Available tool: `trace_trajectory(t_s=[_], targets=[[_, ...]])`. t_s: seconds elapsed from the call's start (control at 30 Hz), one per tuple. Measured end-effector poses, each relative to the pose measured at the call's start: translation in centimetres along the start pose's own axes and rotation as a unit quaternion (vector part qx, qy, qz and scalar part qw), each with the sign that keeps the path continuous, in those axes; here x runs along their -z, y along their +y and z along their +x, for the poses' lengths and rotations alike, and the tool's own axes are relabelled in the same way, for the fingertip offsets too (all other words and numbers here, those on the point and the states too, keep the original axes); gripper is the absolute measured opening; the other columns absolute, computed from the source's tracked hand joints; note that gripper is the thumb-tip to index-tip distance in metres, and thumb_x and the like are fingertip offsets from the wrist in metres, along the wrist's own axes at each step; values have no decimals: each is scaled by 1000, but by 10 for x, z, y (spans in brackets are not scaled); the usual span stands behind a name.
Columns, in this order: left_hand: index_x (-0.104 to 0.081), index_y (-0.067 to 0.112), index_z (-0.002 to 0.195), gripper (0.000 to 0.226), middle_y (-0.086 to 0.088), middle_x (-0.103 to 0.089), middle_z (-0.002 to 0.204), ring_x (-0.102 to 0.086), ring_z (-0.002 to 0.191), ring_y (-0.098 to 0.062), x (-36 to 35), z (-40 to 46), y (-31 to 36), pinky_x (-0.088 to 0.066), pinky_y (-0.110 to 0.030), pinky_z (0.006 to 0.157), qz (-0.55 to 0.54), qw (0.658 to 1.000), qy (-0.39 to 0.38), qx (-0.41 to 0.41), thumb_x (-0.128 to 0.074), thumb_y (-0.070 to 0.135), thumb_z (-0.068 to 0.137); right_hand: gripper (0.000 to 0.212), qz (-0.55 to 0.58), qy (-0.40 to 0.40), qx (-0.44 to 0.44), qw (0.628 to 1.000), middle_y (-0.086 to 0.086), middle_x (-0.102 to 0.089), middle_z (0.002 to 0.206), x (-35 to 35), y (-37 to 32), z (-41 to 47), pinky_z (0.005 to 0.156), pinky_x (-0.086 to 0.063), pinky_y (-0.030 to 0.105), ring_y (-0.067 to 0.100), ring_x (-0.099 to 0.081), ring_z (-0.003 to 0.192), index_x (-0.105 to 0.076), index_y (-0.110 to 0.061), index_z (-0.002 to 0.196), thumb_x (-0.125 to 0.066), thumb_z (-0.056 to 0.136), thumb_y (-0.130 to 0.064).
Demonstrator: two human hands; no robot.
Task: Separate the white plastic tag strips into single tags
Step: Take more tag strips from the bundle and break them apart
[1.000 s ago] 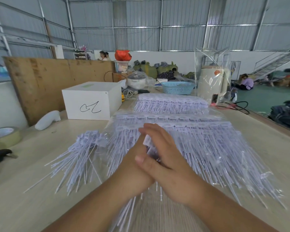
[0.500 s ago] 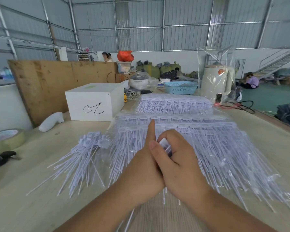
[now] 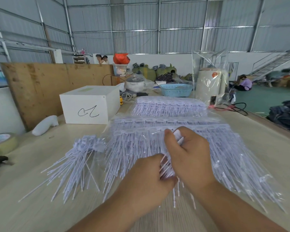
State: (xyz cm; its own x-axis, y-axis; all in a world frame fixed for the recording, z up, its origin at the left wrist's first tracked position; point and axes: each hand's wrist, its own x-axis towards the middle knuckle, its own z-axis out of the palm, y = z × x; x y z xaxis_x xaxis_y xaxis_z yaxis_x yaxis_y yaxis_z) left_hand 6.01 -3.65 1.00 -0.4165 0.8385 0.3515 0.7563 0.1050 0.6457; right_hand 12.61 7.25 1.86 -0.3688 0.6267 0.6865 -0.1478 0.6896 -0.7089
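- The right hand pinches the flat head end of a white tag strip, and the left hand has its fingers curled around the thin tails lower down. Both hands are above the near middle of the table.
- The strip looks very light and springy. Its tails seem thin and bendable, so I think it is better to take it at the stiffer head bar and to pull the tags off near the joint.
- The smooth plastic is probably slippery, and the tails can tangle easily.
- Under the hands lie bagged tag strips in clear film, spread toward the right edge. More bagged strips lie farther back.
- Left of the hands lies the pile of single tags, fanned out loosely.
- The table top is pale wood grain, flat and matte.
- At the left edge is a tape roll. Farther away stand a white box and a blue basket.
- Behind is a large hall with metal walls and a green floor.
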Motion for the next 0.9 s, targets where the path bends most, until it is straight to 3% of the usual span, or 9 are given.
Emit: trace_trajectory(t_s=[0.17, 0.27, 0.33, 0.43, 0.5, 0.6, 0.7, 0.8, 0.9], targets=[[-45, 29, 71, 24, 8, -51, 61, -45, 51, -7, 2, 6, -12, -38, -29, 53, 29, 999, -14, 8, -54, 43, 88, 22, 40, -19, -21, 999, -17, -48, 55, 3, 2, 0, 51, -36, 12, 4, -45, 49, -57, -24, 77, -59, 91, -42], [-50, 39, 73, 22, 13, -58, 65, -50, 52, -5, 21, 13, -27, -44, -28, 56, 27, 999, -20, 25, -52, 38, 95, 43, 49, -68, -59, 995, -22, -54, 101, 0, 4, -7, 78, -53, 36, 5, -58, 86, -50, -29, 124, -47, 92, -57], [-56, 32, 78, 19, 4, -64, 72, -59, 61, -12, 40, 19, -39, -51, -35, 65, 19, 998, 22, 59, -52, 34, 97, 54, 23, -105, -54, 993, -24, -44, 122, -2, 4, -11, 86, -50, 28, -5, -51, 104, -41, -31, 134, -40, 91, -62], [-53, 23, 78, 20, -1, -61, 70, -59, 63, -16, 75, 26, -64, -46, -36, 58, 57, 975, 181, 115, -50, 29, 97, 42, -10, -184, -55, 981, -14, -56, 112, -2, 3, -15, 76, -42, 10, -7, -52, 94, -54, -30, 114, -42, 87, -60], [-47, 18, 82, 18, -3, -54, 69, -55, 66, -27, 96, 28, -82, -41, -35, 57, 173, 936, 262, 158, -47, 31, 95, 25, -43, -249, -47, 966, -9, -63, 85, -1, 4, -16, 68, -44, 17, 2, -56, 71, -61, -27, 91, -49, 93, -49], [-51, 10, 99, 19, -3, -50, 71, -49, 68, -29, 115, 29, -107, -41, -34, 62, 267, 891, 271, 247, -49, 28, 93, 31, -100, -315, -34, 943, -8, -55, 68, -2, 7, -19, 63, -44, 28, 4, -49, 58, -59, -19, 73, -54, 95, -42], [-50, 10, 105, 24, -7, -53, 80, -49, 73, -30, 117, 26, -120, -39, -32, 64, 294, 868, 222, 332, -52, 29, 90, 24, -151, -303, 7, 941, -14, -58, 83, -3, 12, -17, 76, -44, 20, 0, -54, 81, -65, -22, 83, -55, 95, -40], [-46, 16, 97, 22, -10, -58, 100, -54, 91, -31, 114, 25, -129, -39, -34, 72, 300, 867, 181, 354, -47, 36, 89, 20, -204, -312, 36, 927, -16, -56, 97, -2, 18, -16, 89, -33, 14, 2, -44, 104, -66, -21, 98, -56, 95, -38], [-50, 15, 109, 43, -10, -55, 113, -52, 107, -33, 111, 27, -128, -43, -39, 84, 331, 860, 162, 354, -40, 53, 90, 30, -246, -331, 37, 910, -7, -56, 119, -2, 23, -16, 94, -24, 11, 8, -37, 121, -65, -16, 116, -54, 96, -37]])
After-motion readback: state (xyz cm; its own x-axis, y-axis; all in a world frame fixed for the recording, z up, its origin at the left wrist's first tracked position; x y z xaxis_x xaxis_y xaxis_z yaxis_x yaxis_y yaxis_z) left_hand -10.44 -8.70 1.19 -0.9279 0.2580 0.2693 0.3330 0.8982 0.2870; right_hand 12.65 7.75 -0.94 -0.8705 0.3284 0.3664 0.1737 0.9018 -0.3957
